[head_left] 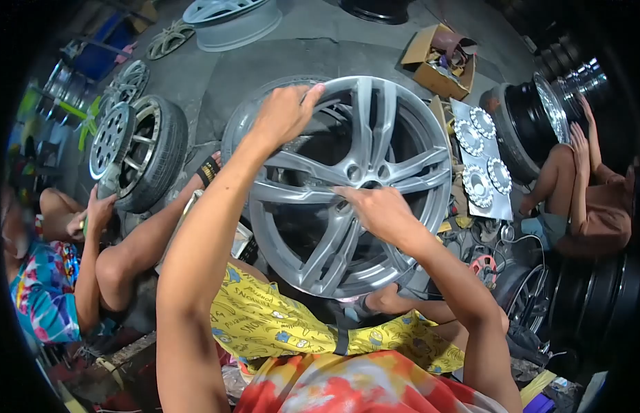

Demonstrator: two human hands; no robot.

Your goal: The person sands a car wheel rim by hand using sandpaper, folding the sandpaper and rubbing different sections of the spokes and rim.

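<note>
A large grey spoked wheel rim [325,164] lies tilted in front of me, over a tyre [232,134]. At its upper left edge, my left hand [285,113] is closed round the rim, thumb and fingers gripping the outer lip. My right hand [378,210] is on the spokes near the hub, its index finger pointing left along a spoke and the other fingers curled under. Whether something small is beneath those fingertips is hidden.
A person [51,282] sits at the left beside a wheel with tyre [165,148]. Another person [602,213] is at the right by a black rim [530,113]. A cardboard box [437,79] and a panel of round parts [495,206] stand right of the rim.
</note>
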